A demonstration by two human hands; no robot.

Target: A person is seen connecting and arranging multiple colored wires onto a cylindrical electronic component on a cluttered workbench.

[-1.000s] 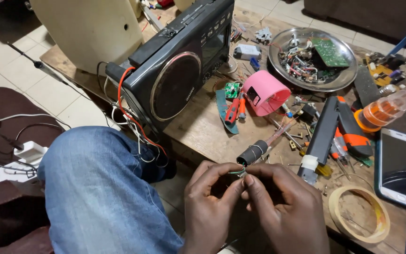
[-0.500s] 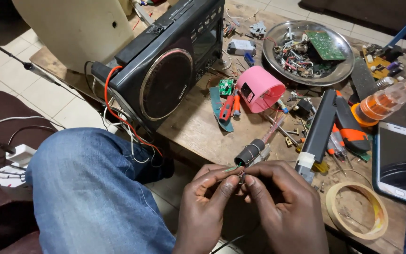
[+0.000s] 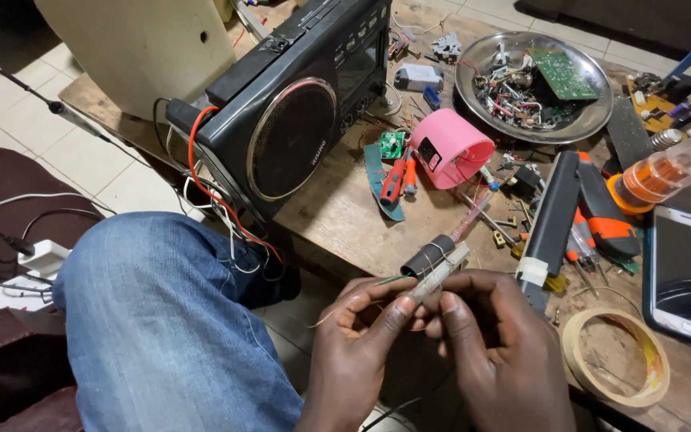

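My left hand (image 3: 357,352) and my right hand (image 3: 493,348) meet in front of my lap, just below the edge of a wooden workbench (image 3: 337,208). Between the fingertips of both hands I pinch a thin clear stick (image 3: 440,274) with a fine wire (image 3: 345,308) trailing left from it. A black cylinder wound with wire (image 3: 427,257) lies on the bench edge just above my fingers. My knee in blue jeans (image 3: 161,320) fills the lower left.
A black radio with a round speaker and red wires (image 3: 293,132) leans on the bench. Nearby lie a pink tape roll (image 3: 453,148), a metal dish of parts with a green board (image 3: 533,84), an orange-black tool (image 3: 601,212), a phone (image 3: 685,276), a tape ring (image 3: 613,356).
The camera has moved closer. My fingers have shifted along the clear stick, and its tip now points up toward the black cylinder.
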